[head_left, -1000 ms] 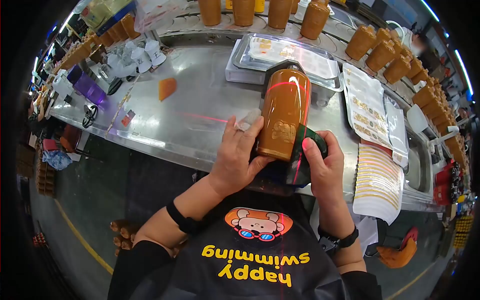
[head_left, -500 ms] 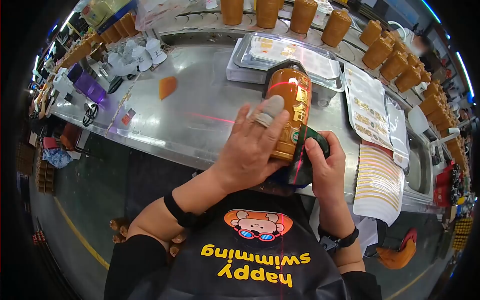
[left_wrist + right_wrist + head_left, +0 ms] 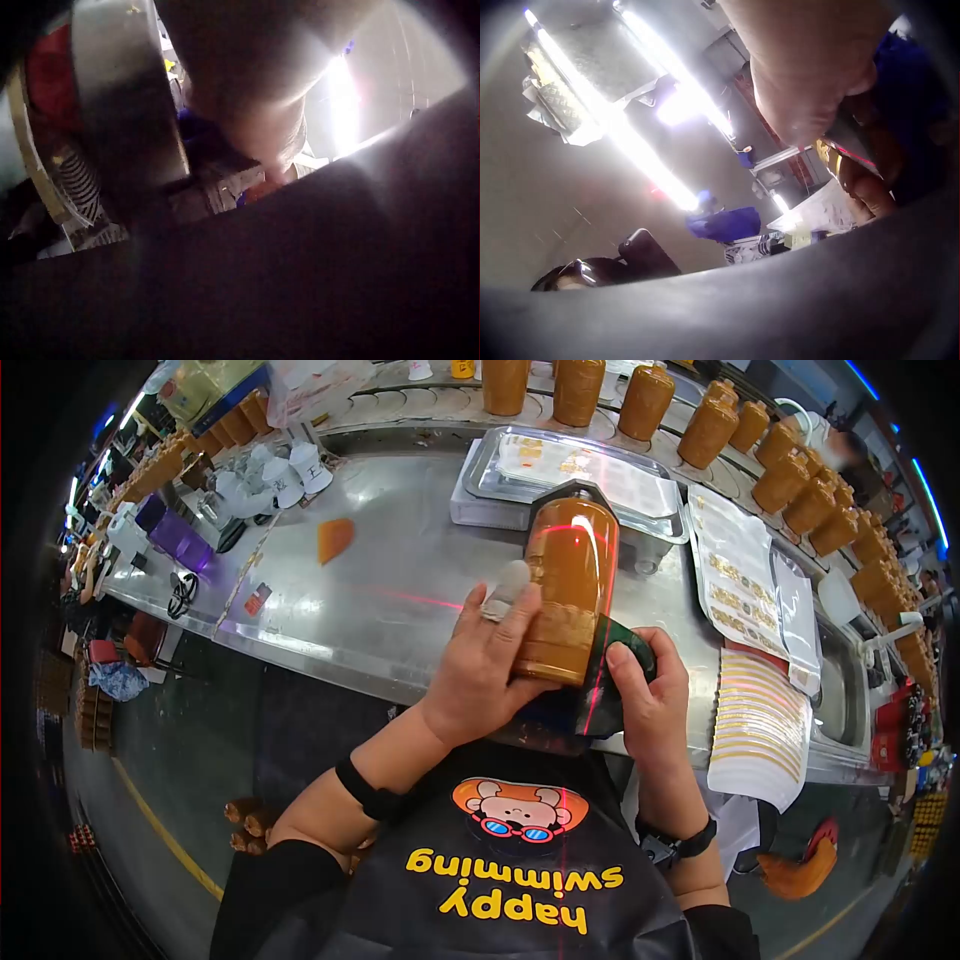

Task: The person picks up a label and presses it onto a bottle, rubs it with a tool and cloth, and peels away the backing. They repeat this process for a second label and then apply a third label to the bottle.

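Observation:
A glossy brown bottle (image 3: 570, 575) lies tilted in a dark holder (image 3: 578, 488), neck pointing away, with a red laser line along its right side. My left hand (image 3: 485, 670) holds the bottle's lower left side, thumb by its base. Pale finger cots (image 3: 508, 588) cover fingertips of that hand. With my right hand (image 3: 655, 705) I pinch a dark green flat scraper (image 3: 598, 685), its edge against the bottle's lower right. In the right wrist view the right hand (image 3: 810, 75) shows close up. The left wrist view is mostly dark, with part of the left hand (image 3: 259, 127).
Behind the bottle stands a metal tray (image 3: 590, 470) with decal sheets. More decal sheets (image 3: 740, 580) and a fanned stack of gold-striped strips (image 3: 760, 725) lie right. An orange piece (image 3: 335, 539) and purple bottle (image 3: 175, 535) are left. Brown bottles (image 3: 645, 402) line the conveyor.
The bottle has turned about its long axis; the gold lettering seen half a second ago is out of sight. My left hand crossed over the bottle, then returned to its left side.

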A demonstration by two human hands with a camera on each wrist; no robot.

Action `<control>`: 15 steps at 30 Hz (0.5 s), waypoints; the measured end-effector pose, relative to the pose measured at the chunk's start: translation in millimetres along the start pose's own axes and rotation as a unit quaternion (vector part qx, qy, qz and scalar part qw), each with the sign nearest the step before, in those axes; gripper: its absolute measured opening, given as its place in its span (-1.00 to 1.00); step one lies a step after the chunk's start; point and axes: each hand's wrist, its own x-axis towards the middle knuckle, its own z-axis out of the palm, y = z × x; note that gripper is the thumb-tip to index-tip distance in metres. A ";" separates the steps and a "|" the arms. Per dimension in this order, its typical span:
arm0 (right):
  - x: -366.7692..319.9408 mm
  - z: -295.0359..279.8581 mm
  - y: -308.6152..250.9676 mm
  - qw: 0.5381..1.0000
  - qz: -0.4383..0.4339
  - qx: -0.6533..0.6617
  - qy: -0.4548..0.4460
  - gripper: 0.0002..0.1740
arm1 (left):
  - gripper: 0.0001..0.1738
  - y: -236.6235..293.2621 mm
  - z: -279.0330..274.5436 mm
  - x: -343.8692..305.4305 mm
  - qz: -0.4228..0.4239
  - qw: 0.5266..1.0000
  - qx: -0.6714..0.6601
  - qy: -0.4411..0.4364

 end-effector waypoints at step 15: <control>2.6 -6.5 6.8 1.000 0.013 0.021 0.007 -0.79 | 0.04 1.9 -8.0 -1.9 -0.038 0.999 0.002 -0.035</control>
